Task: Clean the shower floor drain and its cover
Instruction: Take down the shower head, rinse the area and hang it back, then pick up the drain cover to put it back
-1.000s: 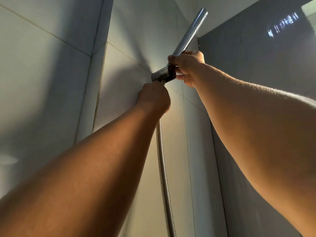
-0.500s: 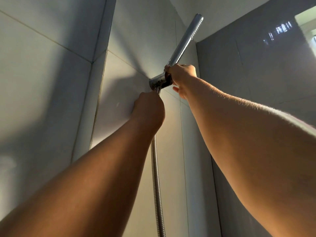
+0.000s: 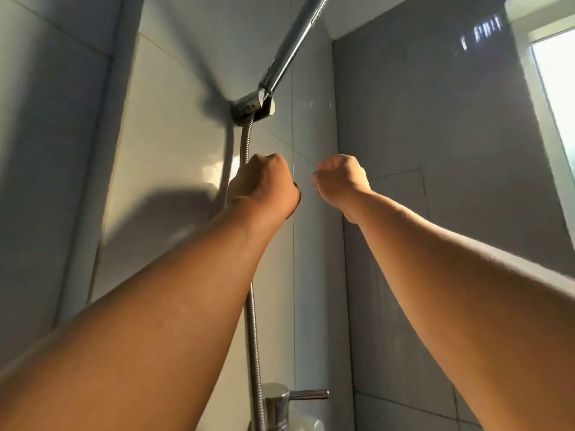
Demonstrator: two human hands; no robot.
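Shower head [image 3: 294, 42] seated in wall bracket [image 3: 252, 107]. Below the bracket, left hand [image 3: 263, 186] is closed around the metal hose [image 3: 254, 337]; right hand [image 3: 340, 183], beside it, is curled and empty. The hose probably flexes and feels slick; grip the rigid handle instead. Drain and cover out of view.
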